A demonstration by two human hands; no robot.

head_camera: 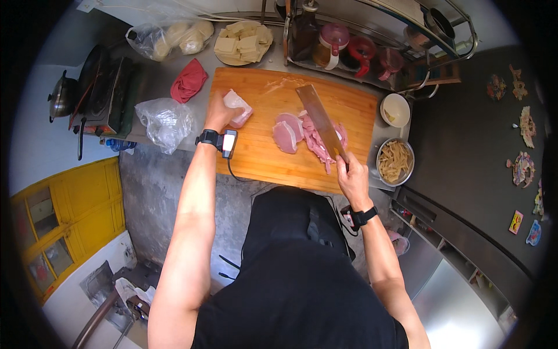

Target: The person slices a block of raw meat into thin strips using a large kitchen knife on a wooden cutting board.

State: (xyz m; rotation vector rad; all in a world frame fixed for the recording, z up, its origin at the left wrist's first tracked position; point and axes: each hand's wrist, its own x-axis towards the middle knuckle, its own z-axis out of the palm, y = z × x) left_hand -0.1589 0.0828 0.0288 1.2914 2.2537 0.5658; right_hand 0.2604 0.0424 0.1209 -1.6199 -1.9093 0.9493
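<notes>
My left hand (221,111) grips a block of raw meat (237,104) near the left edge of a wooden cutting board (257,161). The handle of a cleaver (320,115) is in my right hand (352,179); its broad blade points away from me and to the left, over cut strips of raw meat (314,140). Slices of raw meat (287,134) lie overlapping just left of the strips. Part of the strip pile is hidden under the blade.
Left of the board are a crumpled plastic bag (165,122) and a red cloth (189,81). A plate of tofu-like pieces (243,43) stands behind. At the right are a white bowl (395,110) and a metal bowl of pale strips (395,162). A rack (427,80) holds jugs.
</notes>
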